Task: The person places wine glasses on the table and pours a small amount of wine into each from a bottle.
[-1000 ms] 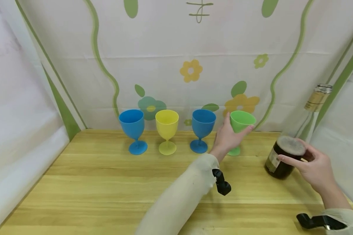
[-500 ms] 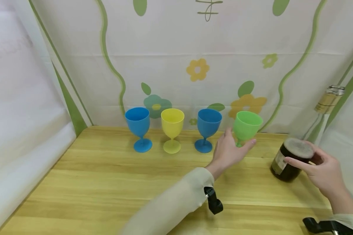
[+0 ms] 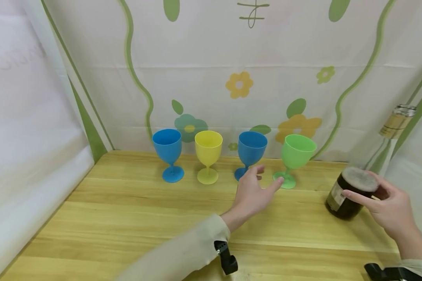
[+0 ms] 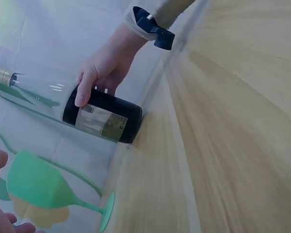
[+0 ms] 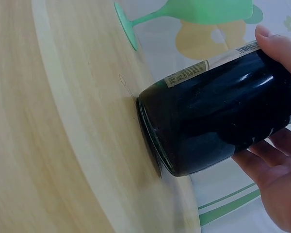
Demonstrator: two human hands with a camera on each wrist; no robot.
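My left hand (image 3: 251, 193) hovers over the table with spread fingers and holds nothing. It is in front of the right blue goblet (image 3: 252, 146), partly covering its foot, and just left of the green goblet (image 3: 298, 154). That green goblet stands upright, apart from the hand. At the right, my right hand (image 3: 394, 208) grips a glass wine bottle (image 3: 344, 199) low on its body, thumb on the label side. Dark liquid fills the bottle's lower part. In the right wrist view the bottle's base (image 5: 153, 136) is at the table top; whether it sits fully flat I cannot tell.
A yellow goblet (image 3: 208, 148) and another blue goblet (image 3: 167, 146) continue the row leftward along the table's back edge. Behind rises a white curtain (image 3: 197, 47) with flower prints, and more cloth hangs at both sides. The wooden table (image 3: 126, 218) stretches in front.
My left hand has let go of the green goblet and drawn back toward the left and front. The right hand keeps its hold on the bottle. The head view has shifted slightly.
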